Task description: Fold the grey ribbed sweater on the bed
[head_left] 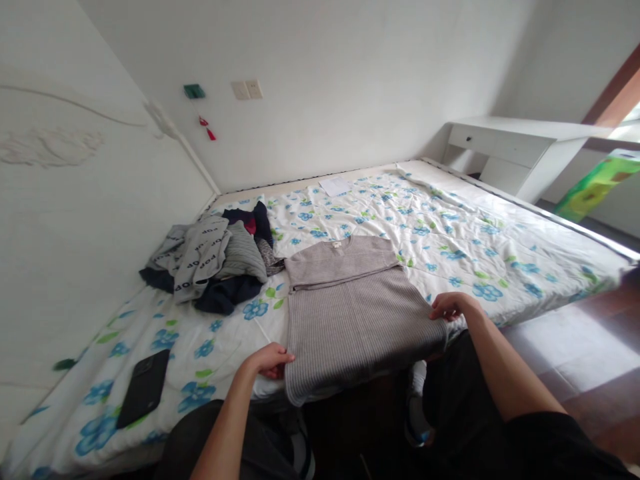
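A grey-beige ribbed sweater [345, 320] lies spread on the bed, its neckline away from me and its sleeves folded across the upper body. The lower hem hangs a little over the bed's near edge. My left hand [271, 361] pinches the sweater's left side close to the hem. On the opposite side, my right hand [453, 305] has its fingers closed on the right edge, slightly higher up. Some fingertips of both hands are hidden by the cloth or by the hand itself.
A heap of clothes [215, 257] sits left of the sweater. Nearer me lies a black phone [144, 388]. The flowered bedsheet [440, 230] covers the bed, with a white paper [335, 186] at the back. A white desk [520, 143] stands beyond the right side.
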Motion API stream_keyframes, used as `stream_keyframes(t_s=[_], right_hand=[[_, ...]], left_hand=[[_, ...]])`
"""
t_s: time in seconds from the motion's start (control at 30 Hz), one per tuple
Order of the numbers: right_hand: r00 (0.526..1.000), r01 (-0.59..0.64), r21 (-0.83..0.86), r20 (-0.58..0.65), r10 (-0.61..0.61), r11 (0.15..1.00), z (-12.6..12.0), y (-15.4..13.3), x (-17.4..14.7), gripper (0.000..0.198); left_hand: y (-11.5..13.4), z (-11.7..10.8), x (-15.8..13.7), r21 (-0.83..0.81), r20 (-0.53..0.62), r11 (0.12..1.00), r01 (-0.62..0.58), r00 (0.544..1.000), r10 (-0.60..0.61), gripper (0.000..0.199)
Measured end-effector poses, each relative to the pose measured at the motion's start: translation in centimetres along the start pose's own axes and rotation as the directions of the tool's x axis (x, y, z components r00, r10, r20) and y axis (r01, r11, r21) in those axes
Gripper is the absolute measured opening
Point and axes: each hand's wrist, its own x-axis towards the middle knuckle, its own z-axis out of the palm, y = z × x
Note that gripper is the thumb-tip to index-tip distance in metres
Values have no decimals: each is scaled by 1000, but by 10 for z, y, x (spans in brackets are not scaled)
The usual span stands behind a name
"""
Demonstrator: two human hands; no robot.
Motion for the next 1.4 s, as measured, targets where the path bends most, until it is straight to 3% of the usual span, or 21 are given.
stream_keyframes(t_s=[0.1,0.17,0.23,0.33,0.43,0.53,0.63,0.73,0.97,1.17,1.27,1.4], right_hand=[[991,-10,-93,-132,-2,996,-5,-9,9,40],[955,26,-134,-289,-64,991,-11,-18,14,37],[877,68,-201,-455,-154,977,-16,-29,19,28],[761,79,-304,-597,-255,949,-16,-48,28,37],[716,120,-337,-622,-317,934,-11,-67,39,51],[661,201,-390,-623,-418,899,-10,-84,48,48],[562,285,-473,-623,-545,834,-12,-102,55,38],[476,360,-519,-613,-631,776,-10,-121,65,31],[401,432,-550,-593,-698,715,9,-153,95,26],[444,390,-571,-571,-691,722,2,-158,116,31],[453,378,-546,-595,-664,747,-4,-158,120,25],[424,415,-482,-648,-633,772,-14,-156,118,25]], left_hand=[[8,-12,3,219,42,975,29,998,-39,58],[15,-23,7,319,-45,947,29,999,-15,52],[25,-37,11,409,-193,912,19,979,66,44],[41,-55,22,507,-377,861,-37,889,260,29],[56,-67,36,568,-461,817,-102,782,419,21],[69,-69,54,662,-455,727,-182,673,583,17],[83,-64,73,725,-425,640,-254,566,706,22],[98,-57,90,754,-384,583,-302,518,765,25],[115,-59,119,769,-399,570,-291,478,783,27],[108,-68,135,778,-379,587,-226,576,724,22],[109,-68,138,780,-387,593,-199,591,708,26],[110,-71,139,773,-371,596,-216,608,702,29]])
